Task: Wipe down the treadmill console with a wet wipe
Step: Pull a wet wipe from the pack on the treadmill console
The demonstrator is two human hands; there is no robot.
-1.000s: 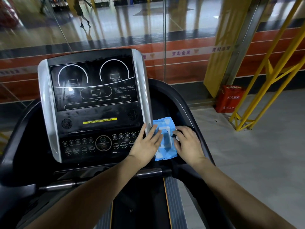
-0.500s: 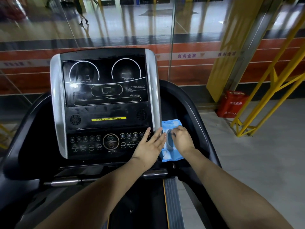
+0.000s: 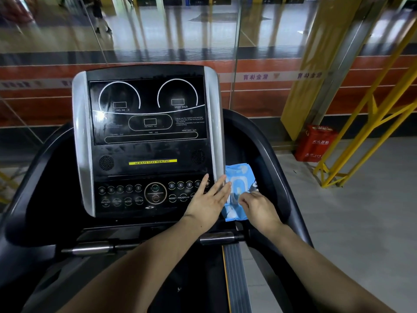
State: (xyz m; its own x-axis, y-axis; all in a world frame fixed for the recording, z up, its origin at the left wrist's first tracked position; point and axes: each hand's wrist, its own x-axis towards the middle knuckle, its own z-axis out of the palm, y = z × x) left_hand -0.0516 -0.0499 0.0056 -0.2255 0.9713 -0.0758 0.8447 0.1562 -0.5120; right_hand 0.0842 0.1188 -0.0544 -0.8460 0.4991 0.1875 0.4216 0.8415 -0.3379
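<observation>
While the left hand (image 3: 208, 201) lies flat and open, fingers spread, pinning the blue wipe packet (image 3: 238, 190) in the side tray just right of the console (image 3: 146, 141), the right hand (image 3: 259, 208) curls over the packet's white flap. Its fingertips seem pinched there, probably to draw out a wipe; none is visibly free yet, so the console remains unwiped.

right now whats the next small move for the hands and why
Probably pull one wipe up out of the blue wipe pack: the right hand pinches at its opening, the flat left hand steadies its edge, and no loose wipe shows yet.
</observation>
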